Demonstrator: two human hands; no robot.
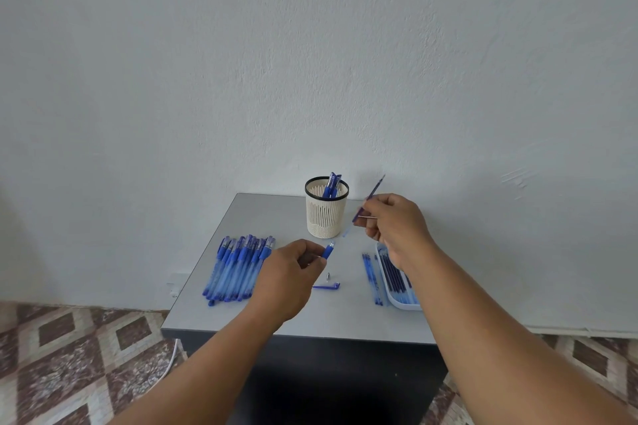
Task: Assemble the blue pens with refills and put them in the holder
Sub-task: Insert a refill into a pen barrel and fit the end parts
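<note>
We count one slatted pen holder [326, 214], one tray [397, 302] and one loose metal tip [329, 276]. We see two hands; the pens cannot be counted exactly.

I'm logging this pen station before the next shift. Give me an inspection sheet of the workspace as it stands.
Surface: grey table set against the wall.
Job's things: holder upright with a few blue pens in it; row of pens lying at left; tray of refills at right, loose refills beside it.
Clutter: metal tip and blue cap lying between the hands.
Hands: left hand grips a pen barrel; right hand pinches a refill.
Cables: white cable on the floor at left.
Surroundings: pale wall, patterned floor tiles.
</note>
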